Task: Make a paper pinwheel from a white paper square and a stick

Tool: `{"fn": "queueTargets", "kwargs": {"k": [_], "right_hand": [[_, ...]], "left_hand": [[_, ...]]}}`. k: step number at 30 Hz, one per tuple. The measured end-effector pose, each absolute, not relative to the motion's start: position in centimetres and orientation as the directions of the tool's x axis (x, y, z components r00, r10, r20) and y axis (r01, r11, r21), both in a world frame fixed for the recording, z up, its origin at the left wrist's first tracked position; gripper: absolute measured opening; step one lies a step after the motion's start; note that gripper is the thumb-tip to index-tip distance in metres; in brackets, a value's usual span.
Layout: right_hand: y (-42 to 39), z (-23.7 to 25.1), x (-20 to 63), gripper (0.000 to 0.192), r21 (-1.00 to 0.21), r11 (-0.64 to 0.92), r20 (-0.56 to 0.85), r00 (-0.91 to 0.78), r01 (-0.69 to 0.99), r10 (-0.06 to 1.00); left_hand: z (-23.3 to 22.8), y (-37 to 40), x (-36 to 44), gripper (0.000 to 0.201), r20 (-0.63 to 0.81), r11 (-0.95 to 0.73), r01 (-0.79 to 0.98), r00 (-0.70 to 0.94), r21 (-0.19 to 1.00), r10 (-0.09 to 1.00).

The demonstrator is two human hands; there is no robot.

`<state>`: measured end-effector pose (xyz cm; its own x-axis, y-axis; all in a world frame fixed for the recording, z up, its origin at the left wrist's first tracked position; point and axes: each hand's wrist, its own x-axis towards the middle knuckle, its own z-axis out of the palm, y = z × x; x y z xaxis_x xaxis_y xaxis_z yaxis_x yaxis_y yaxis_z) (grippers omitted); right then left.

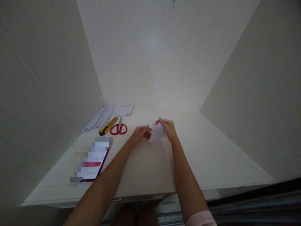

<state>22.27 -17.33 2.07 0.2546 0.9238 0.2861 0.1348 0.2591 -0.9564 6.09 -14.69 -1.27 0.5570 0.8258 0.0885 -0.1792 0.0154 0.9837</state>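
A small white piece of paper (158, 131) is held up above the tabletop between my two hands. My right hand (167, 127) pinches it along its upper right side, thumb and fingers closed on the edge. On the other side my left hand (142, 133) has its fingers curled at the paper's left edge and looks closed on it, though the exact contact is hard to make out. Left of my left hand lie red-handled scissors (118, 128), blades pointing away. Beside them rests a yellow and black utility knife (108, 126).
A row of folded white paper strips (100, 118) lies along the left wall, with a stack of white paper (123, 110) beside it. A phone (94, 160) with a lit, partly blurred screen lies near left. Walls enclose the white table (207, 157) on three sides.
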Motion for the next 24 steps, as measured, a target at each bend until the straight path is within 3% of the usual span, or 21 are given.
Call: {"fn": "queueTargets", "kwargs": {"k": [5, 11, 15, 19, 24], "right_hand": [[-17.4, 2.2, 20.7, 0.032, -0.912, 0.304, 0.347, 0.123, 0.274, 0.93], [-17.8, 2.3, 20.6, 0.035, -0.878, 0.33, 0.304, -0.13, 0.347, 0.944], [-17.5, 1.7, 20.4, 0.046, -0.854, 0.4, 0.38, -0.126, 0.334, 0.916], [-16.6, 0.5, 20.6, 0.028, -0.798, 0.462, 0.445, -0.138, 0.388, 0.885], [-16.1, -0.2, 20.9, 0.017, -0.78, 0.42, 0.442, -0.067, 0.464, 0.895]], "left_hand": [[-1.7, -14.8, 6.5, 0.026, 0.088, -0.025, -0.115, 0.581, 0.993, 0.809], [-2.0, -14.0, 6.4, 0.029, 0.039, 0.045, -0.194, 0.406, 0.98, 0.913], [-2.0, -13.7, 6.4, 0.025, 0.019, 0.084, -0.299, 0.325, 0.951, 0.945], [-1.9, -13.7, 6.4, 0.02, 0.041, 0.111, -0.378, 0.371, 0.919, 0.928], [-1.7, -14.0, 6.5, 0.027, 0.043, 0.147, -0.398, 0.432, 0.906, 0.901]]}}
